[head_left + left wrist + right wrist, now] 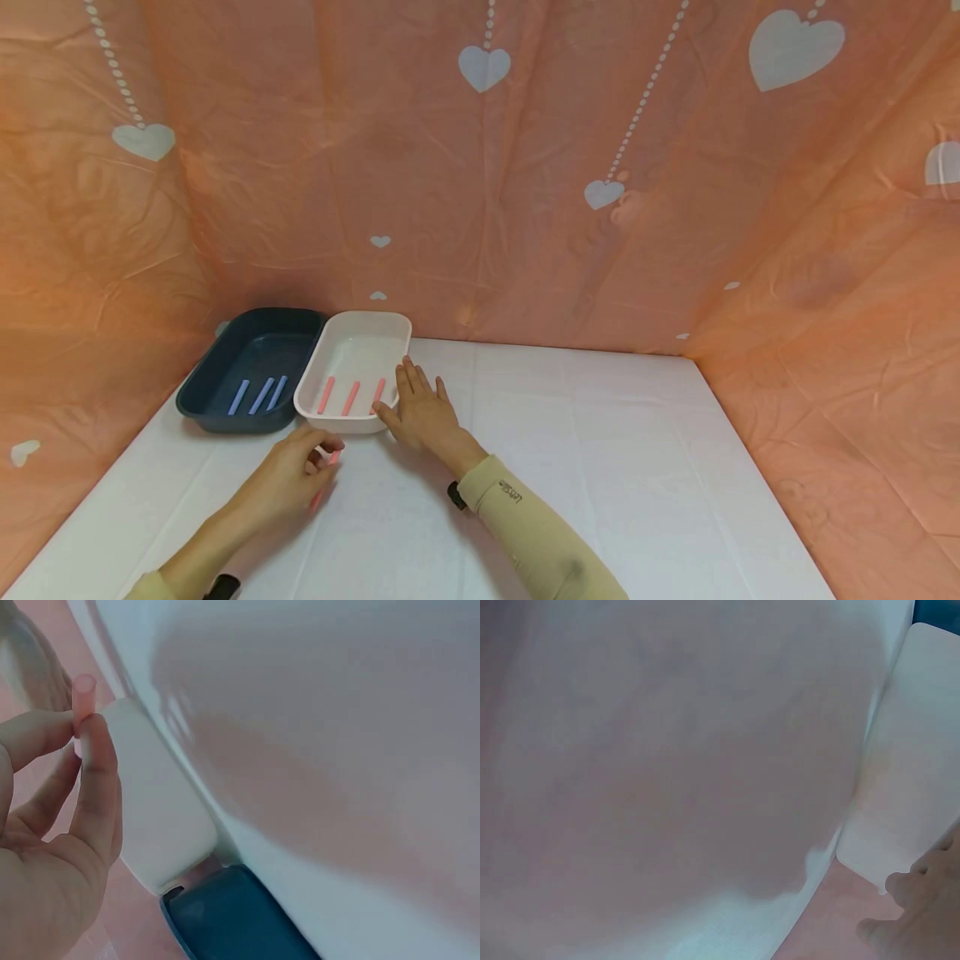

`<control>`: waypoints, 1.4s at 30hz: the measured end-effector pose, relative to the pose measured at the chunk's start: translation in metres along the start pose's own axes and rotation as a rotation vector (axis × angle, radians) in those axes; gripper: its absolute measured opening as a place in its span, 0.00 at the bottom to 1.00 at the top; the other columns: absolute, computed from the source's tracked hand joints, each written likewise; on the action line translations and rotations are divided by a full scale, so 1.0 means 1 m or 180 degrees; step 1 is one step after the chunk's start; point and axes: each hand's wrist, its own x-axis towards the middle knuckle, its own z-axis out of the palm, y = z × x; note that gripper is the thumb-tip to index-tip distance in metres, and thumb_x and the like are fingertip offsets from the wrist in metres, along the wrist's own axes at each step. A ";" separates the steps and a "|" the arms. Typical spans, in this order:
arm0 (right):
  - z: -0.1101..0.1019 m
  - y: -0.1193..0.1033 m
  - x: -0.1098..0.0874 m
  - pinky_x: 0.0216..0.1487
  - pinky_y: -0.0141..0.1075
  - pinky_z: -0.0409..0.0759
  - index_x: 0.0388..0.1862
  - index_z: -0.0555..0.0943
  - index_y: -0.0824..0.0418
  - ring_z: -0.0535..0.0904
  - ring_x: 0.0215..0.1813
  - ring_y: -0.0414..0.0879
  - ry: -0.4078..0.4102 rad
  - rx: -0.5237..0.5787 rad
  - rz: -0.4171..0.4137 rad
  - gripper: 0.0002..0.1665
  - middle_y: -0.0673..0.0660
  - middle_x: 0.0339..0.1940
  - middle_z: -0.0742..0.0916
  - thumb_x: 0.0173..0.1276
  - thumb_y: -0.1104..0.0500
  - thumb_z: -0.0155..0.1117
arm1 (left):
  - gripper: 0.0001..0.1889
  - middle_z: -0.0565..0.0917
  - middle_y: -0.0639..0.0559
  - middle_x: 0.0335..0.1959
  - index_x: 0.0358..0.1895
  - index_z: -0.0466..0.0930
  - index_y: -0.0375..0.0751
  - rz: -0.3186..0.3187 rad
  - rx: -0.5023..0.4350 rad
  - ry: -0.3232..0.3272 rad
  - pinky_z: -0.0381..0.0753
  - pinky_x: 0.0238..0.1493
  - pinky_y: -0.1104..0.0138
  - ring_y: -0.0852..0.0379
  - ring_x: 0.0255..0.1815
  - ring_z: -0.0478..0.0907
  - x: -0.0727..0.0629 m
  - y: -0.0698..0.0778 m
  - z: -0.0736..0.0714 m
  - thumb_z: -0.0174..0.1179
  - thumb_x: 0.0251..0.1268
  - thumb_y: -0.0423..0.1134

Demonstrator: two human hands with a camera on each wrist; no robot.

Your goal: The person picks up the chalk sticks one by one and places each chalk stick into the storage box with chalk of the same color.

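Note:
In the head view my left hand [288, 475] pinches a slim pink stick [324, 479] in front of the trays. The left wrist view shows the round end of this pink stick [85, 694] poking out above thumb and fingertips. My right hand [427, 417] reaches over the right rim of the white tray [345, 423], its fingers extended and the thumb above the near right corner. Three pink sticks [351, 398] lie side by side in that tray, the rightmost partly behind the thumb. Left of it, the dark blue tray [258, 329] holds three blue sticks [260, 396].
Both trays stand side by side at the back left of a white-covered table [600, 458]. An orange curtain [487, 208] with white hearts closes off the back and sides. The right wrist view shows mostly tabletop in shadow, with the white tray [915, 735] at the right.

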 end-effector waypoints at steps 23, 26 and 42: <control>-0.003 0.001 -0.002 0.82 0.53 0.51 0.86 0.50 0.60 0.50 0.86 0.48 0.0025 0.0027 -0.0006 0.48 0.53 0.88 0.51 0.82 0.30 0.34 | 0.13 0.82 0.40 0.47 0.51 0.84 0.31 0.0114 -0.0096 0.0523 0.81 0.36 0.70 0.47 0.39 0.86 0.072 0.018 -0.008 0.69 0.63 0.26; -0.002 0.000 -0.002 0.82 0.54 0.52 0.86 0.51 0.60 0.51 0.86 0.48 0.0037 0.0003 -0.0011 0.48 0.54 0.88 0.52 0.82 0.30 0.35 | 0.14 0.81 0.38 0.48 0.52 0.83 0.30 0.0105 -0.0073 0.0478 0.82 0.37 0.69 0.44 0.41 0.86 0.083 0.019 -0.009 0.68 0.64 0.26; 0.000 0.001 0.000 0.82 0.53 0.51 0.87 0.50 0.58 0.50 0.86 0.47 0.0019 -0.0027 -0.0001 0.47 0.52 0.88 0.50 0.82 0.30 0.34 | 0.15 0.81 0.32 0.50 0.55 0.81 0.26 -0.0239 -0.0077 0.0053 0.85 0.51 0.48 0.38 0.47 0.85 0.128 -0.006 -0.003 0.66 0.68 0.30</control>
